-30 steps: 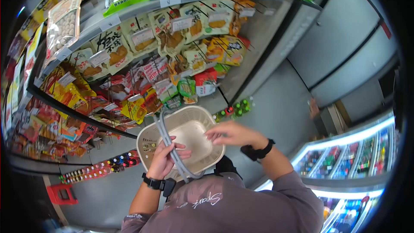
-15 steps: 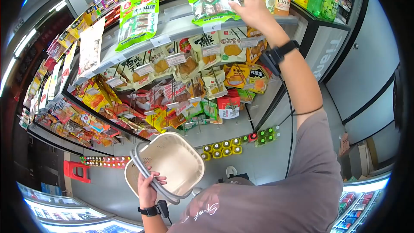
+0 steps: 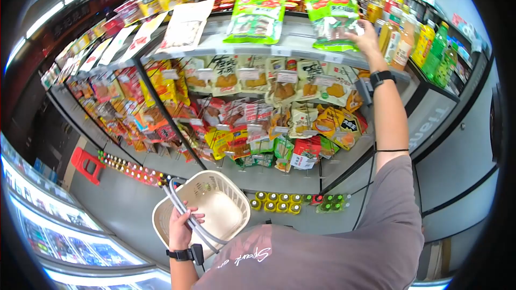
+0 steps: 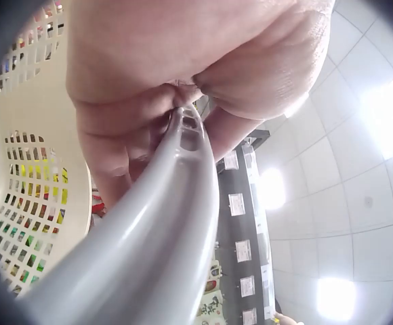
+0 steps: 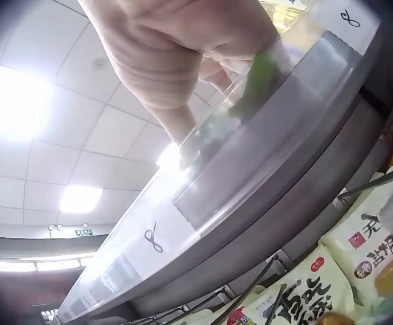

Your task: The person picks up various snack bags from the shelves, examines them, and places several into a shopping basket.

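My left hand point(image 3: 180, 228) grips the two grey handles point(image 4: 149, 230) of a cream plastic shopping basket point(image 3: 223, 207), which hangs low at my left with its bare floor showing. At the top shelf, my right hand point(image 3: 368, 42) pinches the right edge of a green snack bag point(image 3: 329, 13) with a clear window and red fruit printed on it. The thumb lies on the bag's front, and the other fingers are partly hidden behind its edge. In the right wrist view the bag's green edge point(image 5: 256, 84) shows under the fingers, close over the shelf lip.
A matching green bag point(image 3: 255, 19) and a white bag point(image 3: 185, 24) lie farther left on the shelf. Bottles point(image 3: 404, 43) stand just right of my right hand. Below hang several rows of packaged snacks point(image 3: 282, 86). Yellow-packed bottles point(image 3: 277, 202) and a red stool point(image 3: 87, 165) are on the floor.
My right hand has gone from over the basket up to the top shelf and taken the green bag's right edge. My left hand keeps holding the basket handles. The view has tilted up.
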A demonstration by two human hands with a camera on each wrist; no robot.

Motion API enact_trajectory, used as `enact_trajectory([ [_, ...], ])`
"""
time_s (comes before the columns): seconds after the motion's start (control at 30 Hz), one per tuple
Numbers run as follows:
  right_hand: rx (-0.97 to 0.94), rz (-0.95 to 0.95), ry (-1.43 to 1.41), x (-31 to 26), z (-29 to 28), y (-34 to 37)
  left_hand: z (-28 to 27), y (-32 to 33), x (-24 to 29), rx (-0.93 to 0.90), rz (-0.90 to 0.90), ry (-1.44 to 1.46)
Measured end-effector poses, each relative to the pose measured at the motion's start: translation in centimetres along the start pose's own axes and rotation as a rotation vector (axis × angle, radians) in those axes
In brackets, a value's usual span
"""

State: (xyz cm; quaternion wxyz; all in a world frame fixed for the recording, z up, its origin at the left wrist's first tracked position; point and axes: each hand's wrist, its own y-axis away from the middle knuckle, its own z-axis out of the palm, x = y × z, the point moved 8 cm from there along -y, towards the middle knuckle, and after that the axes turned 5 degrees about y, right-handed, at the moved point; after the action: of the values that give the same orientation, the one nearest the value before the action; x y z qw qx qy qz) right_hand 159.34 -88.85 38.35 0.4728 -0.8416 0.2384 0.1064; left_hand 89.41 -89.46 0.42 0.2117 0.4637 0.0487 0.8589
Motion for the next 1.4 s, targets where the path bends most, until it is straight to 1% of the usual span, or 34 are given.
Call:
enact_trajectory([
  [0.03,0.082,-0.075,0.06,-0.8,-1.1,0.0,-0.5,-0.1,0.0,0.001,-0.012,0.01],
  [0.07,0.214,-0.236,-0.023,-0.9,-1.9,-0.4,-1.2,-0.5,-0.3,-0.029,-0.021,0.041],
  [0.1,0.261,-0.289,-0.132,-1.7,-3.0,-0.2,-0.9,-0.4,0.3,0.003,-0.027,0.021],
  [0.13,0.367,-0.284,0.011,-4.7,-5.6,1.4,-1.3,-0.7,0.3,-0.002,-0.04,0.043],
  [0.17,0.411,-0.347,-0.015,-5.3,-6.7,1.5,-1.2,-0.7,0.7,-0.018,-0.044,0.065],
  [0.2,0.508,-0.454,-0.007,-8.5,-8.7,3.4,-1.3,-0.8,1.1,-0.029,-0.052,0.088],
  [0.23,0.558,-0.542,0.031,-9.6,-10.0,4.4,-1.6,-1.1,1.2,-0.055,-0.054,0.105],
  [0.27,0.446,-0.272,-0.04,-14.3,-11.2,7.9,-1.9,-1.3,1.4,-0.082,-0.059,0.124],
  [0.33,0.377,-0.339,-0.278,-14.9,-11.5,10.3,-2.6,-1.7,1.9,-0.084,-0.053,0.142],
  [0.37,0.311,-0.381,-0.365,-15.4,-11.3,12.0,-3.3,-1.9,2.1,-0.05,-0.064,0.157],
  [0.4,0.217,-0.419,-0.434,-15.7,-10.5,13.9,-3.3,-2.1,2.5,-0.083,-0.054,0.157],
  [0.43,0.162,-0.3,-0.407,-17.8,-9.4,17.1,-3.3,-2.2,2.9,-0.123,-0.046,0.157],
  [0.47,0.03,-0.222,-0.513,-19.3,-7.3,20.3,-3.7,-2.3,2.9,-0.11,-0.064,0.169],
  [0.5,-0.167,-0.158,-0.55,-19.6,-4.6,23.0,-3.9,-2.5,3.1,-0.124,-0.052,0.176],
  [0.53,-0.28,-0.286,-0.502,-21.7,-2.4,25.9,-3.9,-2.8,3.3,-0.144,-0.037,0.181],
  [0.57,-0.459,-0.14,-0.675,-22.6,1.1,29.6,-3.8,-2.9,3.5,-0.147,-0.05,0.19],
  [0.6,-0.565,-0.152,-0.608,-24.3,4.1,32.9,-3.7,-3.0,3.8,-0.159,-0.037,0.174],
  [0.67,-0.841,-0.051,-0.614,-26.3,10.2,39.5,-3.7,-3.3,4.1,-0.186,-0.026,0.141],
  [0.7,-0.919,-0.036,-0.558,-27.5,12.6,42.3,-3.7,-3.4,4.3,-0.187,-0.03,0.152],
  [0.77,-1.006,-0.041,-0.608,-28.8,17.3,47.3,-3.0,-3.4,4.6,-0.235,-0.046,0.104],
  [0.8,-1.038,-0.05,-0.592,-29.3,19.5,49.6,-3.2,-3.5,4.5,-0.221,-0.038,0.112],
  [0.83,-1.071,-0.06,-0.581,-29.9,21.6,51.8,-3.0,-3.4,4.2,-0.266,-0.048,0.104],
  [0.87,-1.16,0.0,-0.556,-30.5,23.5,54.0,-2.8,-3.4,4.2,-0.31,-0.055,0.092],
  [0.9,-1.249,0.06,-0.527,-31.0,25.2,56.3,-3.1,-3.3,4.3,-0.292,-0.044,0.094],
  [0.93,-1.227,-0.019,-0.614,-31.8,26.5,58.4,-2.9,-3.1,4.2,-0.33,-0.051,0.072],
  [0.97,-1.221,-0.076,-0.597,-32.4,27.7,60.4,-2.7,-2.8,4.0,-0.371,-0.06,0.05],
  [1.03,-1.405,0.175,-0.837,-30.5,33.5,68.2,-3.0,-2.8,3.5,-0.387,-0.064,0.053],
  [1.07,-1.491,0.256,-0.892,-31.0,33.7,69.9,-3.0,-2.8,3.2,-0.412,-0.074,0.054],
  [1.1,-1.58,0.296,-0.912,-31.9,33.2,70.8,-3.1,-2.7,3.2,-0.407,-0.068,0.058],
  [1.17,-1.702,0.272,-0.902,-33.6,32.1,72.0,-2.9,-2.2,3.6,-0.444,-0.074,0.113],
  [1.27,-1.804,0.221,-0.874,-35.4,30.9,73.0,-3.6,-1.8,3.9,-0.449,-0.08,0.129],
  [1.37,-1.86,0.169,-0.835,-37.0,30.3,73.2,-4.3,-1.5,4.4,-0.469,-0.083,0.135],
  [1.4,-1.872,0.143,-0.817,-37.5,30.1,72.9,-4.7,-1.3,4.9,-0.43,-0.079,0.127],
])
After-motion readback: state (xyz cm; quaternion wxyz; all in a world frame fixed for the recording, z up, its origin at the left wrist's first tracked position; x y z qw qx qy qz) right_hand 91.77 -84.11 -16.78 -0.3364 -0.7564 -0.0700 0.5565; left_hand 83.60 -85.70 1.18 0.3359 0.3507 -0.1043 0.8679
